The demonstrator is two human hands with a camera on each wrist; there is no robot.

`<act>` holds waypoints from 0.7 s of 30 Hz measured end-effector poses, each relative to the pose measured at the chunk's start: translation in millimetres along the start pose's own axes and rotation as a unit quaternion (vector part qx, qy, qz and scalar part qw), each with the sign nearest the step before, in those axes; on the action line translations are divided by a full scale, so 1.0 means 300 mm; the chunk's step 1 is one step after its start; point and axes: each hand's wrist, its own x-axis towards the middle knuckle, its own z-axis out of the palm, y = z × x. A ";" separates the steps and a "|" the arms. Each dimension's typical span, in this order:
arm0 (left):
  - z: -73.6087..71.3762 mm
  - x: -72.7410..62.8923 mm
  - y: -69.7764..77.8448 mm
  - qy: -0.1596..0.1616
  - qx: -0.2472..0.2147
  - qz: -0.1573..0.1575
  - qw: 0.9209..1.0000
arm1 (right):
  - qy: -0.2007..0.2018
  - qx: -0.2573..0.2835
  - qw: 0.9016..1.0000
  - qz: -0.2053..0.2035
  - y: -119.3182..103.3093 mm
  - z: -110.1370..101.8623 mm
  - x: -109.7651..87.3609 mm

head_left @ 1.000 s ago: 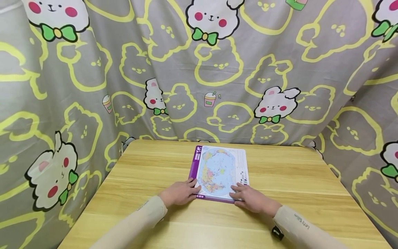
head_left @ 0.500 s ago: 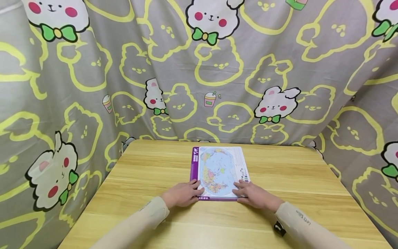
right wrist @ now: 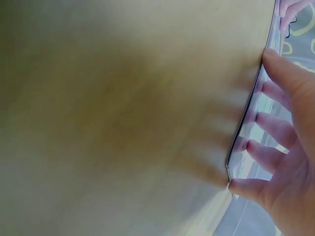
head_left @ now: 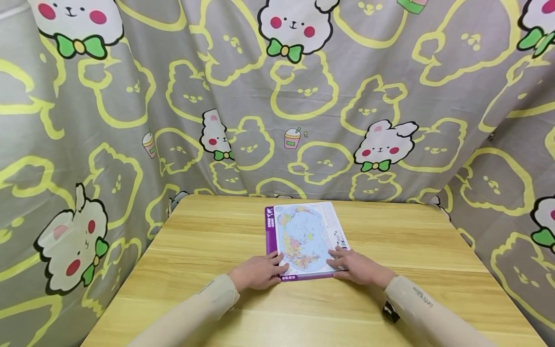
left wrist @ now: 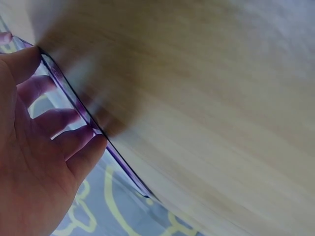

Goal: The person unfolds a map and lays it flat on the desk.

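A flat world map board [head_left: 303,236] with a purple left border and rounded corners lies on the wooden table, turned slightly askew. My left hand [head_left: 257,271] rests at its near left corner, fingers spread over the surface. At the near right corner my right hand [head_left: 361,268] touches the board in the same way. In the left wrist view, the left hand [left wrist: 39,142] has its fingertips along the board's edge [left wrist: 123,164], thumb at the near corner. The right wrist view has the right hand [right wrist: 290,142] with fingertips and thumb against the board's rim [right wrist: 243,120].
The light wooden table [head_left: 195,226] spreads around the board on all sides. A grey curtain [head_left: 321,101] with cartoon rabbits and yellow outlines hangs behind and at both sides. A small black object [head_left: 390,312] shows beneath the right sleeve.
The map board has turned a little counter-clockwise, its far edge swinging left and its near edge right. Both hands have shifted slightly to the right while staying on it.
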 end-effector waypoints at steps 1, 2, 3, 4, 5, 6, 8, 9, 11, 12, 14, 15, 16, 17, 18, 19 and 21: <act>-0.001 0.002 0.001 -0.001 -0.002 0.000 1.000 | -0.001 0.000 1.000 0.000 0.005 0.000 0.001; -0.001 0.004 0.002 -0.002 -0.003 -0.001 1.000 | -0.002 0.000 1.000 -0.001 0.009 0.000 0.001; -0.002 0.006 0.004 -0.002 -0.004 0.000 1.000 | -0.002 0.001 1.000 -0.001 0.013 0.000 0.002; -0.002 0.008 0.006 -0.003 -0.005 0.001 1.000 | -0.002 0.003 1.000 -0.001 0.016 -0.001 0.002; -0.002 0.010 0.007 -0.003 -0.006 0.002 1.000 | -0.002 0.005 1.000 -0.002 0.019 -0.002 0.003; -0.001 0.012 0.009 -0.004 -0.006 0.002 1.000 | -0.001 0.006 1.000 -0.003 0.022 -0.003 0.003; 0.001 0.017 0.012 -0.004 -0.004 0.003 1.000 | 0.001 0.009 1.000 -0.005 0.026 -0.007 0.005; 0.001 0.018 0.014 -0.003 -0.004 0.004 1.000 | 0.000 0.008 1.000 -0.004 0.028 -0.009 0.005; 0.002 0.021 0.017 -0.002 -0.002 0.004 1.000 | 0.000 0.008 1.000 -0.005 0.032 -0.012 0.006; 0.002 0.022 0.018 -0.001 -0.002 0.004 1.000 | -0.001 0.006 1.000 -0.005 0.033 -0.013 0.006; 0.002 0.022 0.021 -0.001 -0.005 0.003 1.000 | -0.002 0.009 1.000 -0.004 0.037 -0.015 0.006; 0.002 0.023 0.022 -0.001 -0.005 0.001 1.000 | -0.002 0.010 1.000 -0.003 0.038 -0.015 0.006; 0.002 0.023 0.022 -0.001 -0.005 -0.001 1.000 | -0.002 0.011 1.000 -0.003 0.039 -0.016 0.006; 0.001 0.023 0.022 -0.001 -0.005 -0.002 1.000 | -0.002 0.014 1.000 -0.002 0.039 -0.016 0.005; 0.001 0.024 0.021 -0.002 -0.006 -0.004 1.000 | -0.002 0.015 1.000 -0.001 0.040 -0.015 0.006; 0.000 0.024 0.019 -0.002 -0.007 -0.006 1.000 | -0.002 0.016 1.000 -0.001 0.040 -0.015 0.006; 0.001 0.027 0.012 -0.001 -0.011 -0.008 1.000 | 0.001 0.013 1.000 -0.002 0.038 -0.014 0.008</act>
